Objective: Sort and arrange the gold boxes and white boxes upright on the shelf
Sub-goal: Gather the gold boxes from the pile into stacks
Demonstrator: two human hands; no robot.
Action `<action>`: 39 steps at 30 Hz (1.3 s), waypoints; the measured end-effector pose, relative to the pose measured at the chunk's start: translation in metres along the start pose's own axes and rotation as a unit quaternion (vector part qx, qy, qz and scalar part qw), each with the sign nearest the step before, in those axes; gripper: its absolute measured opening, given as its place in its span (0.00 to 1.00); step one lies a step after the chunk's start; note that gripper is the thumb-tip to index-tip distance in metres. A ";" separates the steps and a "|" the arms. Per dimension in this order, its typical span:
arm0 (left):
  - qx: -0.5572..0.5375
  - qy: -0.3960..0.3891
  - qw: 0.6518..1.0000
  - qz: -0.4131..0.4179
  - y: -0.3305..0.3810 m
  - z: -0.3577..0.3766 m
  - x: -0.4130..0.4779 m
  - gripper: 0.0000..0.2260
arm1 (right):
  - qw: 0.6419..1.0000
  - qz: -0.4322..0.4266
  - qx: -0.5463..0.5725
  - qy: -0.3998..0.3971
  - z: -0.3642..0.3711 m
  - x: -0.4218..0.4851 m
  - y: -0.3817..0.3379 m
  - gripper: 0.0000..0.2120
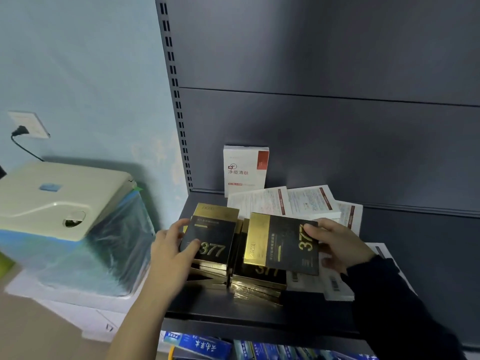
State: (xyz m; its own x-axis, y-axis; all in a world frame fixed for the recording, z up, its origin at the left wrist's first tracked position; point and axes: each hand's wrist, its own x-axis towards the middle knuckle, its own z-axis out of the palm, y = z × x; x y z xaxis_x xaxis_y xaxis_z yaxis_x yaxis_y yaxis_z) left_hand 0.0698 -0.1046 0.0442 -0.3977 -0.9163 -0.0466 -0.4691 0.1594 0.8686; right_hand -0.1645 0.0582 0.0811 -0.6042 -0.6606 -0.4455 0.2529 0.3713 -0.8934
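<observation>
Gold-and-black boxes marked 377 lie in low stacks on the dark shelf (pixel 233 307). My left hand (pixel 171 250) grips the top gold box of the left stack (pixel 215 237), thumb on its front. My right hand (pixel 337 245) holds another gold box (pixel 283 242) turned sideways, lifted above the right stack (pixel 259 276). One white box (pixel 245 170) stands upright against the back panel. Several white boxes (pixel 298 201) lie flat behind and to the right of the gold ones, partly hidden by my right hand.
The grey back panel (pixel 324 126) rises behind the shelf, its slotted upright (pixel 179 113) at the left. A cream machine (pixel 59 198) wrapped in plastic stands left of the shelf. Blue packets (pixel 207 346) fill the shelf below.
</observation>
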 end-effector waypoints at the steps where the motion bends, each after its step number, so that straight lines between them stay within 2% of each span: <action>1: -0.006 -0.004 1.000 -0.002 -0.003 0.001 0.001 0.22 | 1.000 -0.007 0.011 0.006 -0.002 0.001 0.002 0.09; 5: -0.096 -0.036 0.994 -0.042 0.001 0.001 -0.001 0.22 | 0.988 0.006 0.154 -0.007 0.002 0.001 0.013 0.04; 9: -0.145 -0.050 0.985 -0.076 0.003 0.003 -0.003 0.22 | 0.990 0.034 0.123 -0.063 0.013 -0.009 0.022 0.05; 10: -0.150 -0.050 0.984 -0.085 0.003 0.003 -0.004 0.23 | 0.992 0.035 0.087 -0.081 0.018 -0.014 0.022 0.09; 12: -0.140 -0.053 0.985 -0.087 0.004 0.002 -0.005 0.26 | 0.993 0.008 -0.074 -0.097 0.027 -0.024 0.023 0.15; 14: -0.120 -0.061 0.989 -0.064 0.008 0.001 -0.006 0.22 | 0.964 -0.039 -0.246 -0.091 0.039 -0.030 0.024 0.16; 15: -0.113 -0.066 0.991 -0.041 0.009 0.002 -0.006 0.18 | 0.949 -0.066 -0.298 -0.073 0.045 -0.031 0.026 0.16; 18: -0.074 -0.047 0.995 0.053 0.016 0.000 -0.005 0.18 | 0.924 -0.123 -0.362 0.007 0.058 -0.030 0.033 0.21; 21: -0.073 0.038 0.987 0.141 0.025 0.001 -0.006 0.20 | 0.925 -0.143 -0.351 0.027 0.057 -0.025 0.041 0.22; 23: -0.093 0.051 0.980 0.169 0.035 0.008 -0.009 0.17 | 0.940 -0.119 -0.320 -0.002 0.051 -0.025 0.043 0.21; 27: -0.110 -0.010 0.975 0.194 0.060 0.034 -0.017 0.14 | 0.956 -0.082 -0.280 -0.028 0.023 -0.022 0.050 0.24; 30: -0.084 -0.061 0.973 0.205 0.079 0.055 -0.025 0.15 | 0.974 -0.085 -0.206 -0.034 -0.003 -0.021 0.048 0.18; 32: -0.048 -0.095 0.971 0.215 0.092 0.071 -0.031 0.14 | 0.984 -0.092 -0.149 -0.008 -0.023 -0.018 0.047 0.17; 36: -0.006 -0.109 0.968 0.224 0.119 0.114 -0.051 0.13 | 0.966 -0.150 -0.181 0.104 -0.078 -0.006 0.055 0.09; 37: -0.014 -0.119 0.969 0.216 0.125 0.128 -0.058 0.13 | 0.960 -0.161 -0.194 0.121 -0.095 -0.003 0.058 0.10; 39: -0.006 -0.179 0.966 0.184 0.132 0.160 -0.074 0.13 | 0.937 -0.187 -0.268 0.124 -0.130 0.003 0.064 0.17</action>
State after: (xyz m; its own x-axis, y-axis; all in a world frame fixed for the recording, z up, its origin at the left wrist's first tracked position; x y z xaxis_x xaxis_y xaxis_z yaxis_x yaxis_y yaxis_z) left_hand -0.0891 0.0434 0.0833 -0.7839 -0.6124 0.1021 -0.2345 0.4444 0.8646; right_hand -0.2484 0.1650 0.0304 -0.7490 -0.6623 -0.0203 -0.3875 0.4626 -0.7974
